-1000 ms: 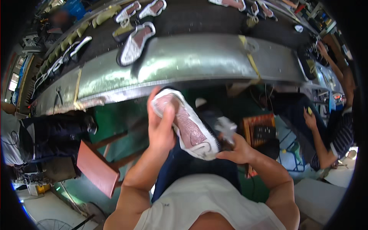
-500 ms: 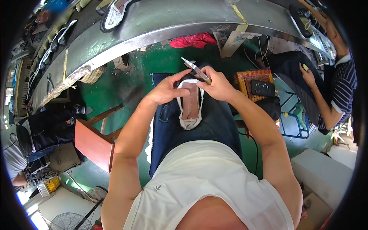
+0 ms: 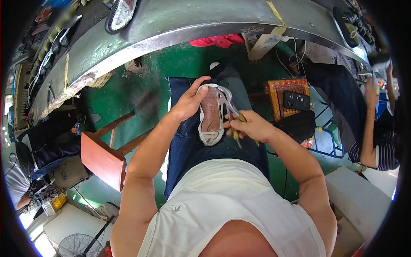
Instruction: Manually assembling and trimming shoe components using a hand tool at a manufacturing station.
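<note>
On my lap a shoe upper (image 3: 211, 112) stretched over a last lies bottom up, its brown insole board facing me and pale folded edges all round. My left hand (image 3: 190, 102) grips its far end from the left, thumb on the rim. My right hand (image 3: 252, 125) is closed round the handles of metal lasting pincers (image 3: 225, 97). Their curved jaws touch the far right edge of the shoe. Below that hand a thin pointed end sticks out; whether it belongs to the pincers or to a second tool I cannot tell.
A long metal-edged bench (image 3: 171, 36) curves across the far side, with a shoe (image 3: 121, 16) on it. To the right, a woven-top stool (image 3: 278, 90) bears a black device (image 3: 296, 101). Left stands a reddish wooden seat (image 3: 102, 159). A co-worker in stripes (image 3: 385, 150) sits at right.
My right hand has moved nearer and right; the pincers' jaws have come round to the shoe's edge. The left hand stays at the far end. The co-worker's arm at right has shifted.
</note>
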A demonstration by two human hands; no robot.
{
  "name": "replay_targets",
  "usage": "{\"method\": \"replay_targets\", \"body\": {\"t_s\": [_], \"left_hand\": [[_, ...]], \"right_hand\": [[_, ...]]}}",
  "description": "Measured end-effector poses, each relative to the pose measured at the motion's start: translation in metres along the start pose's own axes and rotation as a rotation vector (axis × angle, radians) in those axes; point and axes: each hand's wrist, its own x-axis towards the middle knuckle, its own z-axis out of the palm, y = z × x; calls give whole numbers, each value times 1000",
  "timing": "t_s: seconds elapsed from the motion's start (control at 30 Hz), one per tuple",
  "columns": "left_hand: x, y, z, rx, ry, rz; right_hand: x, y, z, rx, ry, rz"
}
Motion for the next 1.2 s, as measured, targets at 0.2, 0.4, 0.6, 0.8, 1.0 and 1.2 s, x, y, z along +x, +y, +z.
{"method": "replay_targets", "body": {"t_s": [0.2,0.4,0.6,0.8,1.0,1.2], "left_hand": [[7,1,0,66,30,9],[19,-21,-16,-172,56,74],[6,-5,-4,-145,205,-50],[-75,46,58,636,30,723],[-97,26,67,677,-115,717],[-108,29,63,846,-146,609]], "right_hand": [[19,-20,-10,126,-32,108],[58,21,1,-660,442,-287],[0,-3,-20,-431,177,-232],[-7,-15,26,-2,400,-714],[-15,7,51,-177,402,-717],[-12,15,54,-198,423,-689]]}}
